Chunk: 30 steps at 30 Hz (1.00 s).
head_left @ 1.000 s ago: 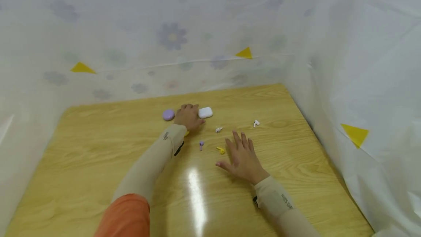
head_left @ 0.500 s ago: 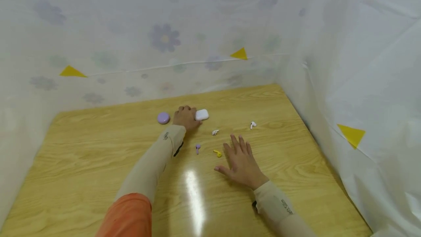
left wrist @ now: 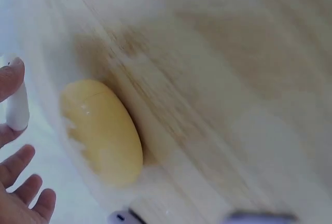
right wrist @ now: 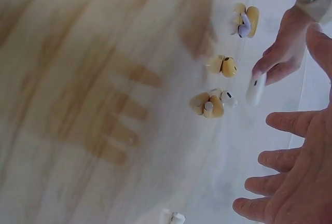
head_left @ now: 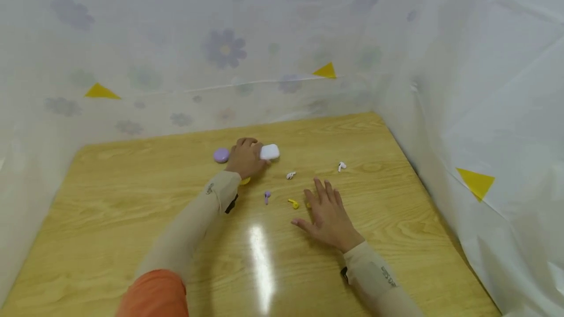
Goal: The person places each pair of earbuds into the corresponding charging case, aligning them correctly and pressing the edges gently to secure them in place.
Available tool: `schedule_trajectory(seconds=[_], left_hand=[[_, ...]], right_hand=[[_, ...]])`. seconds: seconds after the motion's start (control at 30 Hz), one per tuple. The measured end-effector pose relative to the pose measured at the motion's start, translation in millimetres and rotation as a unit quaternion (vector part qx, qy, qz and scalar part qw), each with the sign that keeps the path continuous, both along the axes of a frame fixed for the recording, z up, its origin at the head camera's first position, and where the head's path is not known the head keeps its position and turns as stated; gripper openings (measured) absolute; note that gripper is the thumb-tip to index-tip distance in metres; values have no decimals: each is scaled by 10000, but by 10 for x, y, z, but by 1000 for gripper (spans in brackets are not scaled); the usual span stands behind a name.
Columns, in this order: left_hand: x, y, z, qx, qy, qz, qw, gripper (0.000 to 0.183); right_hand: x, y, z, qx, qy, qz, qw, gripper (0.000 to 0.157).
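My left hand [head_left: 245, 157] pinches a white earbud case [head_left: 270, 152] between thumb and a finger at the back of the table; the left wrist view shows that case [left wrist: 18, 107] edge-on. A yellow case [left wrist: 104, 133] lies below the left wrist, partly hidden in the head view. Left of this hand sits a round purple case [head_left: 221, 155]. Palm down, my right hand [head_left: 328, 216] spreads its fingers, holding nothing. Beside it lies a yellow earbud [head_left: 294, 204], with another yellow earbud [head_left: 309, 205] partly hidden at its index finger.
A purple earbud [head_left: 267, 196] and a white earbud [head_left: 291, 175] lie between the hands. Another white earbud [head_left: 341, 166] is farther right. Pale sheeting with yellow triangles [head_left: 325, 71] borders the wooden table [head_left: 132, 199] behind and at the sides.
The left forearm has shifted slightly left, and more of the yellow case shows by its wrist. My right hand has moved slightly right, revealing part of a second yellow earbud.
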<state>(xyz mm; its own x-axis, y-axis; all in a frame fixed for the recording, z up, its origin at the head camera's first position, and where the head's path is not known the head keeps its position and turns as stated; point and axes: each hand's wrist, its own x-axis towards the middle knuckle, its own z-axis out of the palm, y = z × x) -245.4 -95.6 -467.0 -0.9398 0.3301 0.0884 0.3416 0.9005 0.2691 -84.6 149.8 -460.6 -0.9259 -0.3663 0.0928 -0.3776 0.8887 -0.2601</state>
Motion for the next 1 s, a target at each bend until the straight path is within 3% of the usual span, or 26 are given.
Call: schedule_trajectory(seconds=[0.13,0.3,0.47,0.57,0.8,1.0], left_hand=[[237,-178,117,352,636,-245,9971,53],[637,-363,247,563,1411,-573,9867,52],[1001,-456,350,708,2012,-681,9746,53],[1204,-478,384,820,2362,-738,9654,54],[1657,-434,264,768,2958,-1045,9464,60],[1892,-314,186,764,3152,-1256,9376,57]], right_hand=[[-43,4,21,-33,-17,-29,10000,77],[-96,1,47,-233,60,70,9997,75],[-144,-7,74,-985,288,376,9940,66],[-158,-29,110,-1525,184,531,9867,61],[-114,-176,204,-2365,-445,843,9669,49],[-22,-368,255,-2496,-236,1613,9545,40]])
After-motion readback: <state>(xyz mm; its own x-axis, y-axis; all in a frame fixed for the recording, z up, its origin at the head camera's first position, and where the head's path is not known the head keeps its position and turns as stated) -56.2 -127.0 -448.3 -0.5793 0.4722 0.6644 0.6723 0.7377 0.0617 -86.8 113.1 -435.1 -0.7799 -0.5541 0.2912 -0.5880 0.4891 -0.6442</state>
